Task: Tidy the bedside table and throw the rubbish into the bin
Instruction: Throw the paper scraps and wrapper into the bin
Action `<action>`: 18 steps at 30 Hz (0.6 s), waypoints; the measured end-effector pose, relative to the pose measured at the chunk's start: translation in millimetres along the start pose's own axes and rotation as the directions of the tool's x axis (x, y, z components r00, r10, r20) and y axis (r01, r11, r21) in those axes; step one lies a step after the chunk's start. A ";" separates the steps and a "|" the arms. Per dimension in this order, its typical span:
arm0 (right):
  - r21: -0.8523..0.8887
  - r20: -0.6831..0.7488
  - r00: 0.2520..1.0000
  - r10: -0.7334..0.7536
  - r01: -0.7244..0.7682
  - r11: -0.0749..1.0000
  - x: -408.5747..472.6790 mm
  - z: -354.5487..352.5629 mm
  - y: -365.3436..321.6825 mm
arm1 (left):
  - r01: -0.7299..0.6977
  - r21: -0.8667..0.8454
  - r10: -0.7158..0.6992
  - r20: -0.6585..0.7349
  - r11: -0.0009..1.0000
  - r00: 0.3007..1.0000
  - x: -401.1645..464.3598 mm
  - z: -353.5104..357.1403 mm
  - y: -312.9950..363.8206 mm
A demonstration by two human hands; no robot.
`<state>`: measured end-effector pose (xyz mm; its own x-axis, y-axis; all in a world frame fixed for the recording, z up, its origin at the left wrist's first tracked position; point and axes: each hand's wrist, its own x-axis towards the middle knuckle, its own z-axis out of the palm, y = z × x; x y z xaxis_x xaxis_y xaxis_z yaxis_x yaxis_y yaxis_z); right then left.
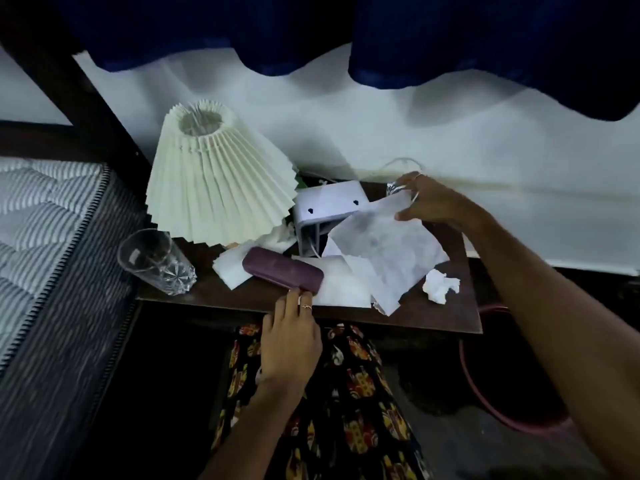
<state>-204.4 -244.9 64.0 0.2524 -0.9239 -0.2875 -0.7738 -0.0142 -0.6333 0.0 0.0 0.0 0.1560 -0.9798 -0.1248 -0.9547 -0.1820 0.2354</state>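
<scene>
The dark wooden bedside table point(433, 317) is cluttered. My right hand point(429, 199) pinches the top corner of a large white sheet of paper point(384, 247) and lifts it off the table's back right. My left hand point(291, 337) rests at the table's front edge, fingertips touching the end of a purple case point(282, 268); it holds nothing. Flat white tissues point(341, 282) lie beneath the case. A crumpled tissue point(441, 285) sits near the right edge. The rim of a red bin point(465, 362) shows on the floor at the right.
A tilted pleated lamp shade point(214, 178) stands at the back left. An empty glass point(156, 261) lies tipped at the left corner. A white box-like holder point(325, 209) stands behind the papers. A mattress point(52, 237) adjoins the table's left. Blue curtains point(450, 36) hang above.
</scene>
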 end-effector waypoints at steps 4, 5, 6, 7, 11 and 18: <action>-0.154 -0.007 0.998 -0.058 0.057 0.986 -11.9 5.3 -3.3 | -0.013 0.035 0.012 0.039 0.999 0.999 -5.6 5.0 -4.8; -0.169 -0.023 0.997 -0.076 0.071 0.983 -13.1 6.3 -4.5 | -0.014 0.031 0.013 0.053 0.999 0.998 -5.8 6.1 -4.9; -0.191 -0.052 0.994 -0.099 0.088 0.978 -16.9 6.2 -6.5 | -0.020 0.040 0.017 0.068 0.999 0.998 -8.2 7.0 -5.1; -0.203 -0.084 0.988 -0.126 0.107 0.973 -22.7 4.5 -10.9 | -0.026 0.051 0.022 0.077 0.998 0.997 -9.3 7.6 -6.0; -0.171 -0.189 0.952 -0.241 0.210 0.963 -56.0 -17.8 -31.4 | -0.014 0.063 0.006 0.125 0.998 0.992 -13.3 8.1 -8.8; 0.217 -0.481 0.857 -0.187 0.322 0.921 -139.1 -87.6 -15.1 | 0.014 0.047 -0.022 0.158 0.999 0.987 -13.4 2.6 -11.7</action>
<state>-278.7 -149.7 176.5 0.0812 -0.9727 0.2175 -0.5058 -0.2283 -0.8319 8.4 15.4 -3.6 0.1346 -0.9503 -0.2806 -0.9632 -0.1920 0.1881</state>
